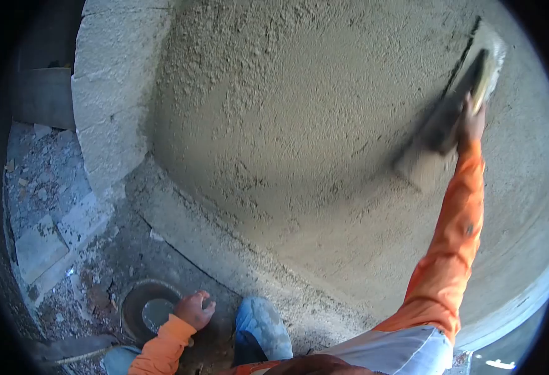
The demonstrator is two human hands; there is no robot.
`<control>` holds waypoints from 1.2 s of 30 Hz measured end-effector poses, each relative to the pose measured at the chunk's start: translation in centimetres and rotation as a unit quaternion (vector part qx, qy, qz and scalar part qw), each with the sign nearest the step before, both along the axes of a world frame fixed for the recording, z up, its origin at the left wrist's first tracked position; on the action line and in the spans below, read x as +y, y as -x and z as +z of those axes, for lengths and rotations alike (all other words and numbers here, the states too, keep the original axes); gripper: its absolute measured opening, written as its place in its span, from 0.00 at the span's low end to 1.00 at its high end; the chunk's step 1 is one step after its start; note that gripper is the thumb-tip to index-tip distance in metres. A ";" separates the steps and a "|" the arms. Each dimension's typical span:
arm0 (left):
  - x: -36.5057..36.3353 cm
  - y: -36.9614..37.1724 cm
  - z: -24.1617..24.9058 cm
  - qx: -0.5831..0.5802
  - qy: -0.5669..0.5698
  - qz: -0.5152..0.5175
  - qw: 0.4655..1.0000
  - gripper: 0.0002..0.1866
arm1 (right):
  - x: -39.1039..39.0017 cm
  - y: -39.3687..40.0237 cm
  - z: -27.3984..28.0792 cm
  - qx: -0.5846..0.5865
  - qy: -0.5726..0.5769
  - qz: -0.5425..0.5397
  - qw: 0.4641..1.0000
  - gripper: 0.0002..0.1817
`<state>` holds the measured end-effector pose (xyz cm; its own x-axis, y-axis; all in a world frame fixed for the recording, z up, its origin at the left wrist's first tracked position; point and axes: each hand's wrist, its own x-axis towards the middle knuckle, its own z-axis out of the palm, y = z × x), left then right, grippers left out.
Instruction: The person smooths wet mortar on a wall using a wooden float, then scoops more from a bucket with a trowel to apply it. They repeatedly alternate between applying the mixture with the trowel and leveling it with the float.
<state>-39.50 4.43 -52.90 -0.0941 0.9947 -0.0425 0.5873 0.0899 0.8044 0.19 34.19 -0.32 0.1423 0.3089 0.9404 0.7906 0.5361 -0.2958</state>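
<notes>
My right hand [471, 124] grips the handle of a long, flat plastering float [488, 70], its arm stretched out in an orange sleeve. The float lies against the wet grey plaster [293, 125] at the upper right, slanting from top right to lower left. Low on the left, my left hand [194, 309] hangs with loosely bent fingers, thumb apart, nothing seen in it. Right beside it stands a round bucket [127, 307] with greyish liquid inside.
A pale, rough wall edge [112, 81] borders the plaster on the left. Rubble [42, 178] and a broken slab [39, 250] lie beyond it. A mortar-covered ledge [224, 240] runs along the plaster's foot, close to my shoe [263, 325].
</notes>
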 end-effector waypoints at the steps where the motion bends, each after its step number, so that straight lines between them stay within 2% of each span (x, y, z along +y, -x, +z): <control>1: 0.1 0.1 0.3 -0.002 0.000 0.002 1.000 0.18 | 1.4 2.2 4.5 0.038 -0.032 -0.042 0.998 0.31; 4: 0.7 0.7 0.3 -0.026 0.001 0.002 1.000 0.18 | 8.6 7.8 15.9 0.066 -0.031 -0.071 0.995 0.34; 7: 0.8 1.3 0.3 -0.079 0.021 0.007 0.997 0.18 | 16.3 15.5 19.3 0.027 0.000 -0.083 0.996 0.36; 8: 1.0 1.5 0.2 -0.102 0.033 0.015 0.994 0.18 | 15.6 19.3 16.2 0.002 -0.007 -0.103 0.995 0.36; 9: 0.9 1.8 -0.2 -0.101 0.039 0.013 0.994 0.18 | 18.8 21.5 14.2 -0.062 -0.055 -0.192 0.978 0.37; 10: 1.0 1.9 -0.7 -0.116 0.041 0.008 0.992 0.19 | 13.6 26.1 7.4 -0.030 0.045 -0.030 0.998 0.35; 11: 1.2 1.9 -1.2 -0.131 0.040 0.004 0.991 0.19 | 12.5 29.0 2.3 -0.021 0.033 -0.075 0.996 0.33; 12: 1.1 1.7 -0.7 -0.132 0.043 0.004 0.990 0.19 | 9.0 30.9 -2.0 -0.047 0.131 -0.045 0.989 0.35; 13: 1.3 1.4 0.5 -0.152 0.044 0.011 0.987 0.19 | 9.5 31.7 -6.3 -0.061 0.130 -0.047 0.989 0.33; 15: 1.3 0.8 1.1 -0.171 0.045 0.017 0.984 0.19 | 8.0 32.1 -13.7 -0.111 0.203 -0.042 0.972 0.33; 17: 1.2 0.2 0.6 -0.152 0.002 0.006 0.988 0.18 | 6.7 31.5 -20.1 -0.140 0.274 -0.037 0.951 0.36; 20: 0.6 0.5 -0.4 -0.139 -0.005 -0.004 0.990 0.17 | 6.7 27.6 -29.3 -0.203 0.297 -0.057 0.931 0.43; 24: -0.5 1.5 0.1 -0.117 -0.005 0.021 0.993 0.18 | 3.7 18.0 -36.1 -0.197 0.367 -0.041 0.908 0.43; 25: -0.5 1.8 -0.3 -0.124 -0.013 0.026 0.992 0.18 | 2.3 15.0 -36.5 -0.188 0.340 -0.052 0.920 0.42; 26: -0.3 2.0 -0.8 -0.135 -0.021 0.032 0.990 0.18 | -1.2 14.0 -33.7 -0.127 0.387 -0.027 0.913 0.41; 27: -0.4 2.5 -1.4 -0.137 -0.018 0.033 0.990 0.18 | -2.5 12.6 -31.7 -0.140 0.347 -0.089 0.923 0.41; 28: -0.3 2.9 -2.1 -0.125 -0.030 0.041 0.991 0.17 | -1.9 10.2 -30.4 -0.180 0.248 -0.109 0.946 0.40; 29: -0.1 3.3 -2.4 -0.113 -0.044 0.049 0.991 0.17 | -1.1 9.1 -27.5 -0.181 0.173 -0.084 0.964 0.37; 31: 0.2 3.9 -2.5 -0.093 -0.028 0.048 0.994 0.17 | 0.1 10.1 -19.1 -0.169 0.035 -0.078 0.982 0.32; 32: 0.5 4.1 -2.6 -0.075 -0.016 0.049 0.996 0.17 | 1.2 10.7 -14.6 -0.132 0.035 -0.065 0.988 0.31; 33: 0.7 4.3 -2.6 -0.080 -0.010 0.046 0.996 0.17 | 3.3 10.5 -9.8 -0.156 0.015 -0.103 0.982 0.31; 34: 1.0 4.5 -2.5 -0.095 -0.011 0.050 0.994 0.16 | 4.5 11.4 -5.0 -0.178 -0.041 -0.094 0.979 0.32; 35: 1.1 4.6 -2.5 -0.110 -0.008 0.050 0.993 0.16 | 5.1 12.9 -0.7 -0.164 -0.038 -0.082 0.982 0.33; 36: 1.2 4.6 -2.5 -0.120 0.007 0.042 0.992 0.16 | 7.6 13.2 4.4 -0.180 -0.009 -0.120 0.976 0.33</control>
